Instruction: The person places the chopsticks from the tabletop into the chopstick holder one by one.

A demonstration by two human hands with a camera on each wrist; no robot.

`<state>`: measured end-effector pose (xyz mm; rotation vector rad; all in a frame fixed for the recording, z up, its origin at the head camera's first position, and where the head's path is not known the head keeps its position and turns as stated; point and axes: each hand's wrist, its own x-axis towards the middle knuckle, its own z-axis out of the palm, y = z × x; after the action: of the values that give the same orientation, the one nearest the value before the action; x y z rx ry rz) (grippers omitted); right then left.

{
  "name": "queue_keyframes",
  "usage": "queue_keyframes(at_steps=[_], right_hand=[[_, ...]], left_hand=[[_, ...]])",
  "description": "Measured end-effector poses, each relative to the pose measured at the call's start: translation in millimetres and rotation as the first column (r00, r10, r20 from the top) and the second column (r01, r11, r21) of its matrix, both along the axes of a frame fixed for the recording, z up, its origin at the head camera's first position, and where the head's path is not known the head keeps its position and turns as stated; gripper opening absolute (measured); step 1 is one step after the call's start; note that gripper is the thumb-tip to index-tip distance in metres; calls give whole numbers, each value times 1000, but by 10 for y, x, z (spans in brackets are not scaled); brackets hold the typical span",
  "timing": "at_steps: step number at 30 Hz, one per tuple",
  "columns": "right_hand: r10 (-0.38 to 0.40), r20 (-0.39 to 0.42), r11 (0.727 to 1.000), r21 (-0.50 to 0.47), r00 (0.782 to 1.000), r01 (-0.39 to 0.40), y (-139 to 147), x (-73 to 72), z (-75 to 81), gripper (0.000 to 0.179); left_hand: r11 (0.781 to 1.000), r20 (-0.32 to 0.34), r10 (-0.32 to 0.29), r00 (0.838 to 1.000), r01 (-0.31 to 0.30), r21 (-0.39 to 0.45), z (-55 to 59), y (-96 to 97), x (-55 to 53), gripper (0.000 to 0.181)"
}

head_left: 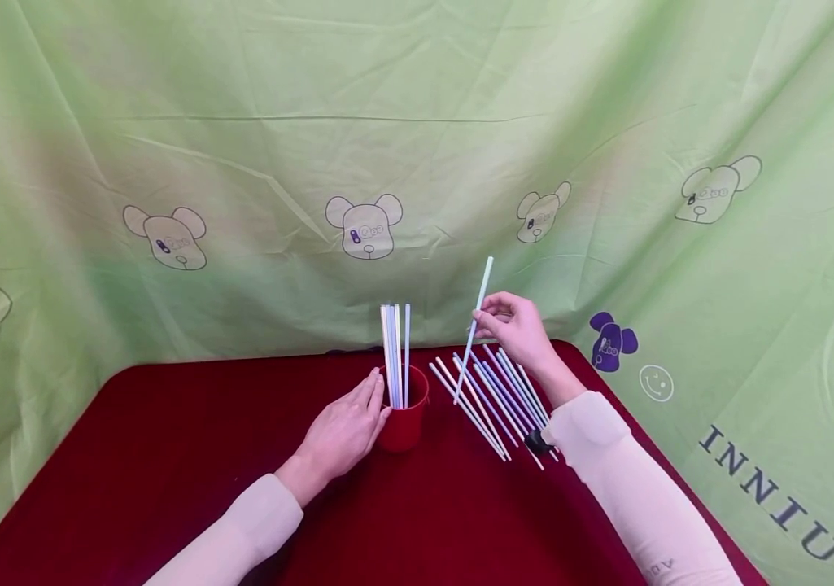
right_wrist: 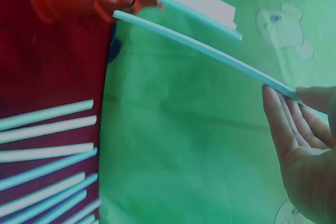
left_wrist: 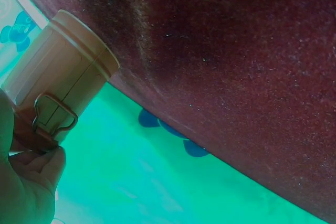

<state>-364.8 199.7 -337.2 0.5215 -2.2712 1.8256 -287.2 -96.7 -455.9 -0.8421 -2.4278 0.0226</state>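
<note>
My left hand holds a small red bucket at its left side, near the rim. In the left wrist view its fingertips lie at the rim below a wire side handle. Several pale straws stand upright in the bucket. To the right, my right hand pinches one light blue straw between thumb and fingers. This straw tilts, its lower end down and left over the loose straws. In the right wrist view its far end overlaps the bucket's handle.
Several white, blue and purple straws lie side by side on the dark red tabletop, right of the bucket. A black object shows at the right wrist. Green curtains with bear prints hang behind the table and along its sides.
</note>
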Motion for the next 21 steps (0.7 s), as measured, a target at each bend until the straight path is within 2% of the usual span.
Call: queue_keyframes(at_steps=[8,11,14,21], right_hand=[[10,-74,989,-146,997,-20,-271,46,74,17],[14,-83,987,-161,996,-28,-346,34,48,17],[13,-85,991,-131,996,-24,-410,12,-18,18],[23,-94,999,28,995,-20,-521,-10,-222,19]], left_hand=[[1000,-9,-1,1000,1,10,-11,-3,-5,53],[1000,-14,1,1000,-1,11,-9,-3,-6,53],[1000,-21,0,1000,0,15,-4,-2,-3,53],[1000,-27,-7,1000,7,19,1,1,9,52]])
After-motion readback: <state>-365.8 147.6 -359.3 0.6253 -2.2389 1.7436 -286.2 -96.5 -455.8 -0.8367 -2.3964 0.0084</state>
